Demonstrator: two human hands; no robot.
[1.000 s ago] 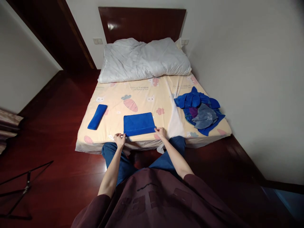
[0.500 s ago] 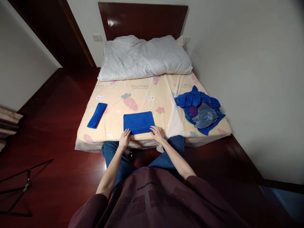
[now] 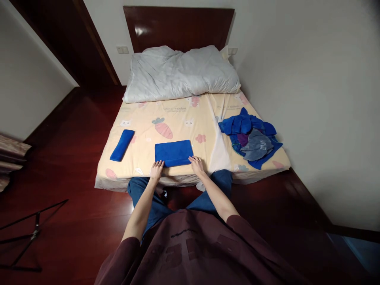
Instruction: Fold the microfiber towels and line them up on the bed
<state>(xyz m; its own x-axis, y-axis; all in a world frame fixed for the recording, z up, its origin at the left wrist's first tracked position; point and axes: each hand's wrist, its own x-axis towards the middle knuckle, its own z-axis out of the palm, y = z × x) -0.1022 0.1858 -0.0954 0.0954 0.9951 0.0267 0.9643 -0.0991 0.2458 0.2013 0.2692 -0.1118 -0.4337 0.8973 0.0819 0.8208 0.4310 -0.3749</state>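
Note:
A blue towel, folded into a rectangle, lies near the front edge of the bed. Along its near side runs a folded-over strip. My left hand has its fingers closed on the near left corner. At the near right corner, my right hand pinches the cloth. Off to the left lies a second blue towel, folded into a narrow strip. A heap of crumpled blue cloths sits to the right, with a grey cloth and a bit of purple cloth on it.
The bed has a yellow sheet with carrot and rabbit prints. A bunched white quilt lies against the dark headboard. Black stand legs are on the floor at left. A wall borders the bed's right side.
The towel's near strip is turned a little further over, away from me. Both hands stay at its near corners, the right one shifted slightly. The other cloths have not moved.

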